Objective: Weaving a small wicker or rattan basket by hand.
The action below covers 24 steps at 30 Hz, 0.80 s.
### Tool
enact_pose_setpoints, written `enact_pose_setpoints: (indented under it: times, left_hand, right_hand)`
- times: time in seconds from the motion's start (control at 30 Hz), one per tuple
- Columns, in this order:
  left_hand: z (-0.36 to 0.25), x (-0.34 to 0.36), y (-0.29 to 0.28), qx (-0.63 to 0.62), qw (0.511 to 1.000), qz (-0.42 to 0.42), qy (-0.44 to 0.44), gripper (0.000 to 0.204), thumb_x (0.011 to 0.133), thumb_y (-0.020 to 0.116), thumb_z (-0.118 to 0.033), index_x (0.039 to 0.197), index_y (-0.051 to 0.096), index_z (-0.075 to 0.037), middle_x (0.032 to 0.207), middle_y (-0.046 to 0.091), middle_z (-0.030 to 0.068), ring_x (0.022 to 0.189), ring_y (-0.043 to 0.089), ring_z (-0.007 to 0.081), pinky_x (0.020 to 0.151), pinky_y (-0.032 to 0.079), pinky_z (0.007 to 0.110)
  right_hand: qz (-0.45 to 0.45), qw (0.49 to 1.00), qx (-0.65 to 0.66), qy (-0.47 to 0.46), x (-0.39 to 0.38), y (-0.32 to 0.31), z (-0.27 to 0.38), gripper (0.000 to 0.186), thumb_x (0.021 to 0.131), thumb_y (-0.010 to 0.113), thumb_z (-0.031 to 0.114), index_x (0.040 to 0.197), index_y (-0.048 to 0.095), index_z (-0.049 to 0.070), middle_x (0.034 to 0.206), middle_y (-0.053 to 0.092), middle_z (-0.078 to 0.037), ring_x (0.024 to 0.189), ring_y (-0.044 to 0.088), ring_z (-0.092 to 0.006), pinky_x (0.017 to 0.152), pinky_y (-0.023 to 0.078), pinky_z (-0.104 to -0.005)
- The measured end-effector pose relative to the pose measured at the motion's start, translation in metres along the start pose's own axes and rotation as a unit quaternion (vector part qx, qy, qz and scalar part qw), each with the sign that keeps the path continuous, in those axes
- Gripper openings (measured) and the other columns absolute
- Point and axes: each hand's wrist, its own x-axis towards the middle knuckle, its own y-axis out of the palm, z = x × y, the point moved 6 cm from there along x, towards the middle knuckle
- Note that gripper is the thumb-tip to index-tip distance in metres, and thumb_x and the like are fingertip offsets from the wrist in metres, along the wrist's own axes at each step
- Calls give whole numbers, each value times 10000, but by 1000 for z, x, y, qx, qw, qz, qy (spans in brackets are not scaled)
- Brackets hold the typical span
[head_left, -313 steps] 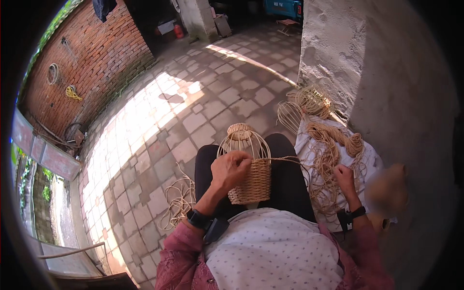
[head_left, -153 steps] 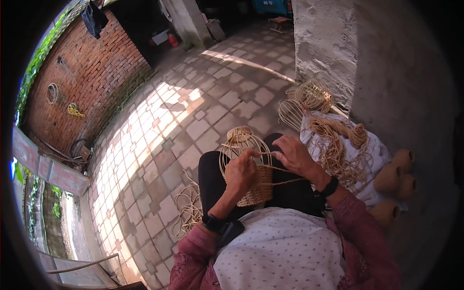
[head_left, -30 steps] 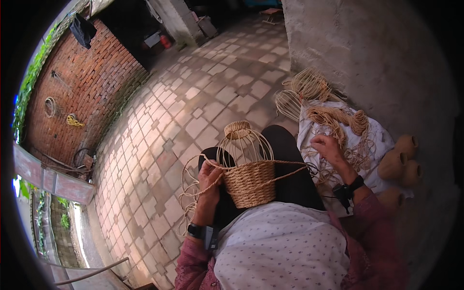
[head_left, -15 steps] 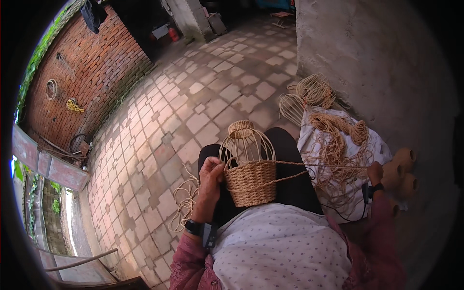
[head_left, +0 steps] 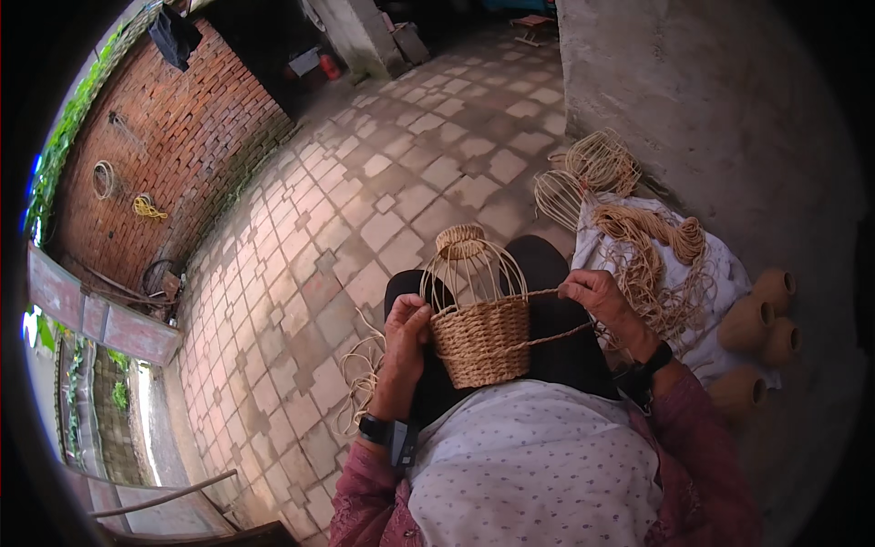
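Half-woven basket (head_left: 480, 346) of tan cord sits on the seated person's lap, its narrow bound end (head_left: 458, 242) pointing away from the body and bare ribs (head_left: 497, 271) spanning the stretch between that end and the weave. At its left edge, the left hand (head_left: 406, 328) has fingers and thumb closed on the rim. Across from it, clear of the weave, the right hand (head_left: 599, 297) pinches a twisted cord (head_left: 544, 293) drawn out from the basket's upper edge, while a second strand (head_left: 561, 336) slants out beneath. Loose loops (head_left: 361, 376) lie beyond the left forearm; over to the right, a white cloth (head_left: 726, 273) carries tangled hanks (head_left: 629, 228), with four rounded brown pots (head_left: 744, 325) beside it. Farther off, open ribbed frames (head_left: 599, 166) lie near a grey wall (head_left: 706, 109), and paving (head_left: 346, 242) stretches to a brick wall (head_left: 173, 150), where a yellow coil (head_left: 148, 208) hangs.
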Motion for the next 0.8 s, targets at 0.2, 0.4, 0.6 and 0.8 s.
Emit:
enact_pose_setpoints:
  times: [0.2, 0.4, 0.6, 0.8]
  left_hand:
    - [-5, -3, 0, 4, 1000, 0, 12, 133, 882, 605, -56, 971, 532, -121, 741, 548, -43, 573, 432, 42, 508, 327, 179]
    - [-64, -22, 40, 365, 903, -100, 202, 117, 887, 593, -73, 1002, 587, -58, 805, 636, 32, 679, 577, 102, 613, 450, 237]
    - [-74, -22, 139, 530, 804, 140, 230, 156, 890, 536, -48, 1027, 610, -49, 742, 627, 94, 682, 614, 139, 610, 463, 288]
    - [-51, -8, 166, 603, 721, 252, 231, 331, 852, 519, -34, 1179, 538, -86, 742, 642, 163, 729, 658, 340, 672, 487, 462]
  right_hand:
    - [-23, 998, -50, 10, -4, -2, -9, 252, 896, 651, 226, 784, 639, 0, 642, 561, 17, 626, 479, -50, 564, 402, -249]
    - [-46, 992, -121, 4, 0, -1, -4, 229, 879, 662, 215, 793, 638, 4, 597, 524, -11, 571, 451, -68, 518, 381, -277]
    - [-89, 976, -200, -13, -2, -7, 1, 253, 821, 703, 245, 752, 624, 15, 651, 547, -94, 602, 544, -204, 566, 416, -346]
    - [-138, 931, -297, -162, -10, -8, 27, 279, 786, 717, 270, 701, 597, 34, 695, 504, -94, 651, 524, -271, 578, 410, -390]
